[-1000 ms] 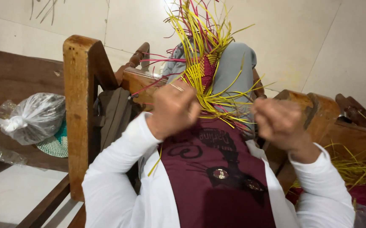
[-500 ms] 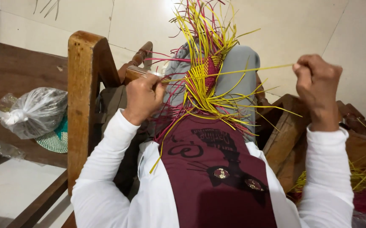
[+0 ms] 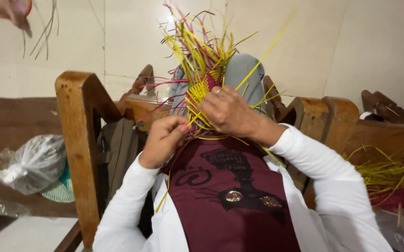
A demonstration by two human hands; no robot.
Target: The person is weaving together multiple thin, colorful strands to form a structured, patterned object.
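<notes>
A pale tiled wall (image 3: 360, 46) fills the back of the room, and in front of it runs a dark brown wooden bench with thick upright posts (image 3: 78, 154). The person sits reclined against it in a maroon printed shirt with long white sleeves (image 3: 230, 196), knees in grey trousers (image 3: 244, 77) drawn up. Resting against those knees, right in the middle of the view, is a half-woven piece of yellow and magenta strips (image 3: 202, 88), its loose ends fanning upward and outward. The right hand (image 3: 230, 112) lies flat over the woven part, fingers curled down onto it, a ring showing on one finger; its grip is closed on the weave. The left hand (image 3: 164, 137) sits just beside and below, its grip pinched tight on a few thin strands at the lower edge of the weave. On the left, behind the bench post, a knotted clear plastic bag (image 3: 34, 163) rests on a green and white striped fan-like thing (image 3: 59, 191). At the right, a loose heap of yellow strips (image 3: 388, 172) lies on the bench.
</notes>
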